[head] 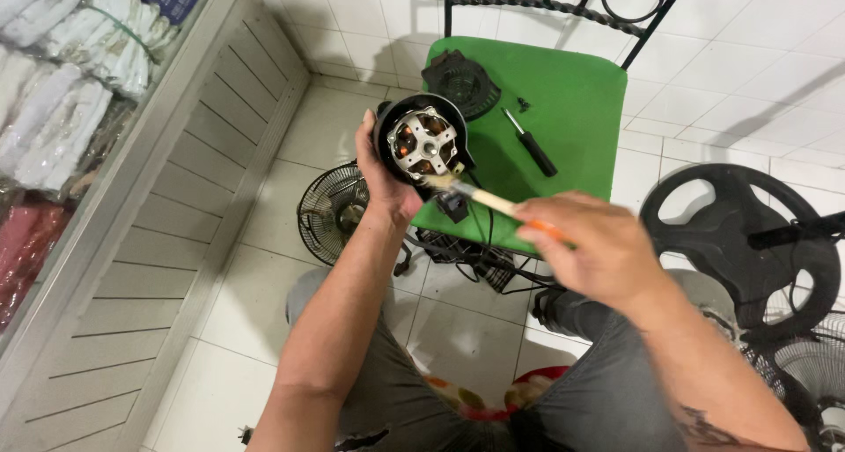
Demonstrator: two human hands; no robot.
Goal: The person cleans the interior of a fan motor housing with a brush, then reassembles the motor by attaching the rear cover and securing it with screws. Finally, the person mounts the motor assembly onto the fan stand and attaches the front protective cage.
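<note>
1. Copper windings and a metal frame show inside the fan motor [422,142], held up in its black housing above the front edge of a green chair seat [563,109].
2. The left hand [380,175] grips the housing from its left side, fingers wrapped around the rim, the open face turned toward the camera.
3. The right hand [598,245] closes around the orange-and-wood handle of a small brush [480,197], whose pale bristles touch the motor's lower right edge.
4. A black rear cover [462,82] lies on the seat behind the motor; a screwdriver [530,141] with a black handle rests to its right, with small dark screws [523,103] just beyond its tip.
5. A round fan grille [330,213] sits on the white tile floor below the left wrist, another grille piece under the chair.
6. A black fan base [739,241] stands at right, near more wire guards.
7. A slatted counter [176,205] with wrapped white goods runs along the left.
</note>
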